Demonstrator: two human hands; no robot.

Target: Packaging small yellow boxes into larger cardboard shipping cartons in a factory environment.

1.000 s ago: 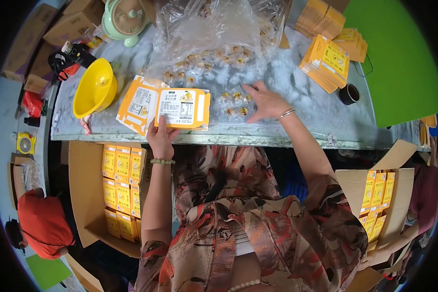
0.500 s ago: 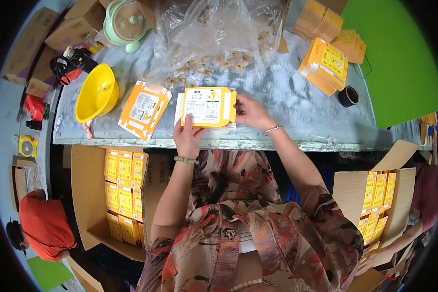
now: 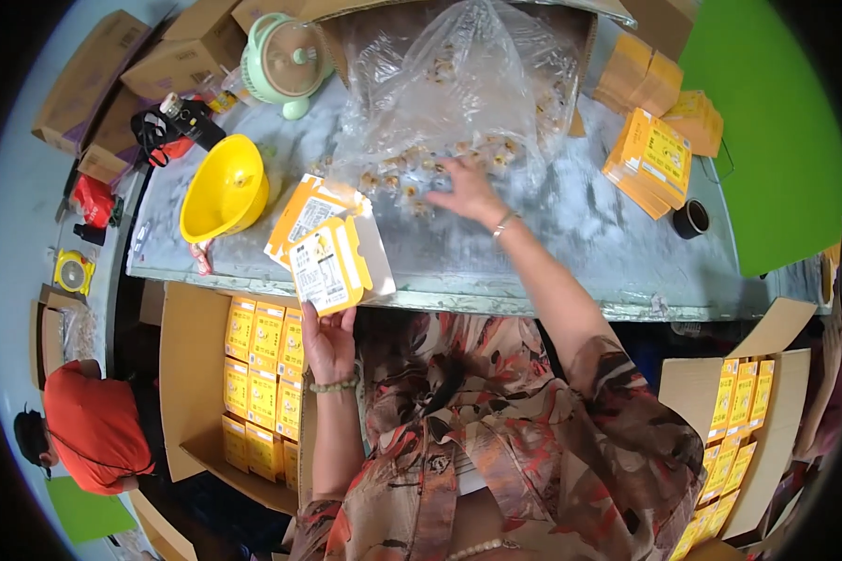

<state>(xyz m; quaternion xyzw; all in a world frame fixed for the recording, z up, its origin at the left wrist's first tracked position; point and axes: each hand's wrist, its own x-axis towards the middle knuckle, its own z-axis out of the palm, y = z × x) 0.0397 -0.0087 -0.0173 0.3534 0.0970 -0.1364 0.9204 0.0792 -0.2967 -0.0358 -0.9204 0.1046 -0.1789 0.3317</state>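
In my left hand [image 3: 329, 344] is a yellow-and-white paperboard box [image 3: 324, 271], gripped by its lower end and tilted at the table's front edge. The box's end toward the right stands open, with a white flap showing. My right hand [image 3: 468, 194] is open, fingers spread, at the near edge of a scatter of small clear-wrapped pieces [image 3: 407, 179]; it holds nothing that I can see. These pieces spill from a large clear plastic bag [image 3: 468, 103] lying in a cardboard carton. Flat orange-and-white box blanks [image 3: 299, 208] lie partly behind the held box.
A yellow bowl [image 3: 225, 192] and a green lidded pot [image 3: 285, 65] stand on the left. Stacks of orange blanks [image 3: 650, 159] and a dark cup [image 3: 690, 219] are on the right. Cartons of yellow boxes [image 3: 262, 374] [image 3: 734, 411] flank me below the table. A person in red [image 3: 98, 421] is at far left.
My left hand has brought the box left and nearer, tilting it, and its right end now gapes. My right hand has let go of it and moved away to the wrapped pieces. The view has shifted.
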